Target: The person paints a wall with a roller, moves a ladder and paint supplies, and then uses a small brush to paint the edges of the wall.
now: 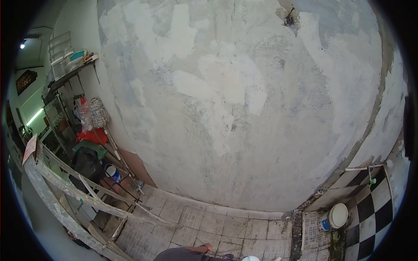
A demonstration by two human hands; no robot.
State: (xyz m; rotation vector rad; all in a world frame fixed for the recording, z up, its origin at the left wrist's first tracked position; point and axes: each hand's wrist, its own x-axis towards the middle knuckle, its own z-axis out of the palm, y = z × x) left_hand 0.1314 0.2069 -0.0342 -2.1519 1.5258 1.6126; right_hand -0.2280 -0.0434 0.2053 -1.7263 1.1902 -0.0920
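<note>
Neither of my hands can be made out. At the bottom edge, dark clothing (180, 254) shows, with bare skin and a dark strap (205, 248) beside it, seemingly a foot in a sandal. Right of that, the rim of a white round object (250, 259) is cut off by the frame. A small pale tip (278, 259) pokes in farther right, too cropped to identify. Ahead stands a large grey wall (235, 108) with patchy whitish coating and rough spots.
A paint-spattered wooden ladder or trestle (78, 191) leans at the left over the tiled floor (187, 224). Behind it are a black bag (87, 163), a small bucket (113, 172) and a shelf (72, 74). A white bucket (338, 215) stands at right, below a tap (372, 181).
</note>
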